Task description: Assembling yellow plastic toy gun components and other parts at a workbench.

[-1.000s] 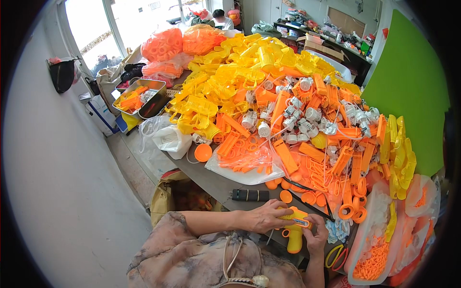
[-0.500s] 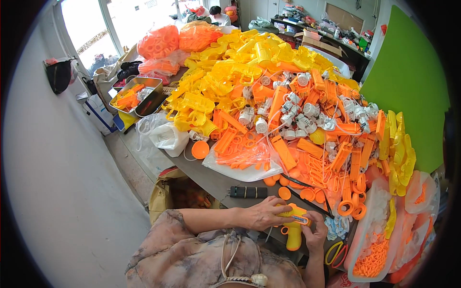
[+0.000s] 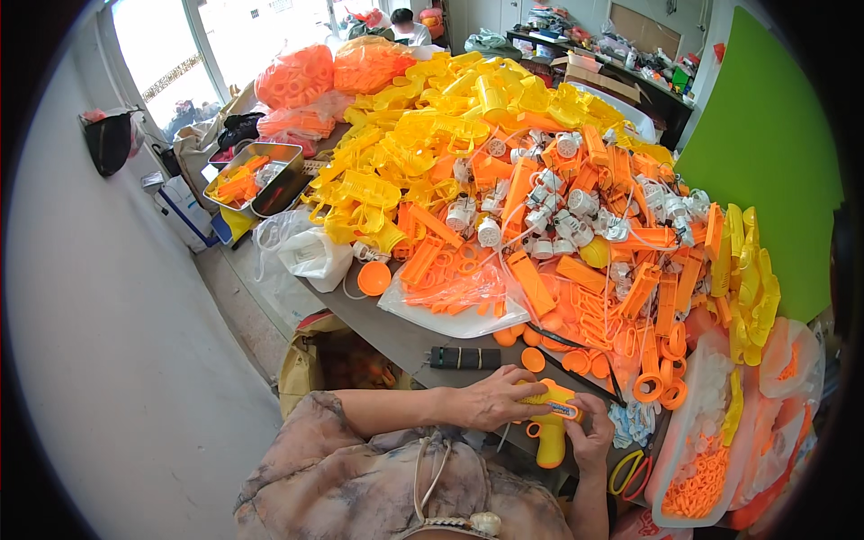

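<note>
A yellow toy gun with orange trim (image 3: pixel 551 443) is held between my two hands near the table's front edge. My left hand (image 3: pixel 490 399) is closed over its left end, fingers curled across the top. The fingers and thumb of my right hand (image 3: pixel 589 434) grip the right end, beside a printed sticker on the gun's side. The yellow handle points down toward me. A black screwdriver-like tool with a wrapped grip (image 3: pixel 464 358) lies on the table just beyond my left hand. A round orange cap (image 3: pixel 533 360) sits beyond the gun.
Yellow shell halves (image 3: pixel 414 126) and orange parts with white motor units (image 3: pixel 576 205) are heaped across the table (image 3: pixel 360 310). Scissors (image 3: pixel 630 472) and a tub of small orange pieces (image 3: pixel 695 481) stand at right. An open sack (image 3: pixel 310 364) is at left; a person (image 3: pixel 412 32) is far back.
</note>
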A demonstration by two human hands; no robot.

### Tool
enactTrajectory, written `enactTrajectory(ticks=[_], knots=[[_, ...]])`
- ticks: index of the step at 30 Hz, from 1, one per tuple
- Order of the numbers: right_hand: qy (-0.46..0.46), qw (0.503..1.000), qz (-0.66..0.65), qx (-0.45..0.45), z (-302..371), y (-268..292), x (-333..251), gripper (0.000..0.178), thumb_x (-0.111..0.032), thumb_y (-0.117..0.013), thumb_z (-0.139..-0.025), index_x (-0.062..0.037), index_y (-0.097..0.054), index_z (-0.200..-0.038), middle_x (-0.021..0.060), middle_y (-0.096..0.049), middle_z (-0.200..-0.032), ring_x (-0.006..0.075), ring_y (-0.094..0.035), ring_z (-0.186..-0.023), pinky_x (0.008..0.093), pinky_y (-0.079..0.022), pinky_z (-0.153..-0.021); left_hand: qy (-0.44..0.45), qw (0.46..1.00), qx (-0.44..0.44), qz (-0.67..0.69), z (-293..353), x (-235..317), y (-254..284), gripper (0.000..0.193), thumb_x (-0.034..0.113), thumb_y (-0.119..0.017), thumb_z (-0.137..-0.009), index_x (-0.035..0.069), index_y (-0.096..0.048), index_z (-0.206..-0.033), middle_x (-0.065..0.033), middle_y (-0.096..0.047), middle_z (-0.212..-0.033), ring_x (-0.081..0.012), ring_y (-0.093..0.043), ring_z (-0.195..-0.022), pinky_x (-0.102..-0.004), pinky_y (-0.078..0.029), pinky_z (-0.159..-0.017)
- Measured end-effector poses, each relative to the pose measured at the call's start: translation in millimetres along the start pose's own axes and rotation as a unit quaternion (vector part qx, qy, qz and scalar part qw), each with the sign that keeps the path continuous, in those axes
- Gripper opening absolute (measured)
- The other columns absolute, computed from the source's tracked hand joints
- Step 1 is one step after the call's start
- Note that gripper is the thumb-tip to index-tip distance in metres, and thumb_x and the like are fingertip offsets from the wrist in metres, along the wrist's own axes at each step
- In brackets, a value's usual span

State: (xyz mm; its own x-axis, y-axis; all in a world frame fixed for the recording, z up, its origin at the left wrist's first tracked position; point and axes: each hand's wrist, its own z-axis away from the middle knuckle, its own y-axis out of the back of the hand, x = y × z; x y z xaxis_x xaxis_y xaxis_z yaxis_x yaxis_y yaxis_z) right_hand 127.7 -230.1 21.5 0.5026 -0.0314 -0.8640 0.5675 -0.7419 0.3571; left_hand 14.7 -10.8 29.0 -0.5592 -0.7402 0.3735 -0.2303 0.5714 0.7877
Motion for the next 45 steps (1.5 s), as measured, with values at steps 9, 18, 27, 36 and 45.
enactTrajectory(ticks=[9,18,27,36,45], knots=[[-0.007,1.000,0.004,-0.001,0.5,0.6,0.1,0.042,0.008,-0.065,-0.069,-0.0018,-0.056,-0.109,0.0128,-0.063,-0.098,0.0232,-0.062,-0.090,0.0317,-0.049,-0.081,0.003,1.000,0.000,0.005,1.1,0.2,-2.0,0.048,0.015,-0.063,-0.081,0.013,-0.054,-0.128,-0.0143,-0.046,-0.122,-0.0311,-0.045,-0.109,-0.0430,-0.035,-0.090],[-0.003,1.000,0.005,-0.003,-2.7,0.5,-1.0,0.041,0.008,-0.065,-0.069,-0.0018,-0.056,-0.109,0.0128,-0.062,-0.100,0.0232,-0.062,-0.090,0.0312,-0.048,-0.081,0.006,1.000,-0.003,0.004,0.9,-2.3,-2.0,0.050,0.015,-0.064,-0.080,0.014,-0.053,-0.129,-0.0149,-0.046,-0.123,-0.0323,-0.044,-0.109,-0.0451,-0.036,-0.089],[0.005,1.000,0.016,-0.003,-4.8,-0.1,-2.7,0.041,0.007,-0.065,-0.070,-0.0019,-0.056,-0.108,0.0127,-0.062,-0.099,0.0232,-0.062,-0.090,0.0313,-0.048,-0.081,0.006,1.000,-0.006,0.003,1.2,-2.6,-1.4,0.050,0.014,-0.063,-0.080,0.014,-0.053,-0.129,-0.0144,-0.045,-0.124,-0.0321,-0.043,-0.110,-0.0452,-0.036,-0.090],[0.006,0.998,0.056,0.000,1.5,4.4,-1.6,0.039,0.004,-0.063,-0.072,-0.0016,-0.056,-0.110,0.0102,-0.064,-0.095,0.0181,-0.063,-0.090,0.0293,-0.048,-0.082,-0.021,0.999,0.029,-0.026,1.4,-2.3,-10.5,0.056,0.014,-0.068,-0.075,0.017,-0.053,-0.129,-0.0130,-0.047,-0.122,-0.0307,-0.046,-0.107,-0.0439,-0.041,-0.087],[0.022,0.998,0.054,-0.010,-7.7,-0.2,2.2,0.045,0.005,-0.065,-0.075,-0.0015,-0.053,-0.117,0.0103,-0.066,-0.099,0.0189,-0.064,-0.095,0.0289,-0.048,-0.085,0.027,0.999,0.017,0.005,-1.0,-6.3,-1.7,0.065,0.010,-0.073,-0.067,0.009,-0.050,-0.128,-0.0108,-0.052,-0.122,-0.0333,-0.049,-0.107,-0.0425,-0.041,-0.090]])
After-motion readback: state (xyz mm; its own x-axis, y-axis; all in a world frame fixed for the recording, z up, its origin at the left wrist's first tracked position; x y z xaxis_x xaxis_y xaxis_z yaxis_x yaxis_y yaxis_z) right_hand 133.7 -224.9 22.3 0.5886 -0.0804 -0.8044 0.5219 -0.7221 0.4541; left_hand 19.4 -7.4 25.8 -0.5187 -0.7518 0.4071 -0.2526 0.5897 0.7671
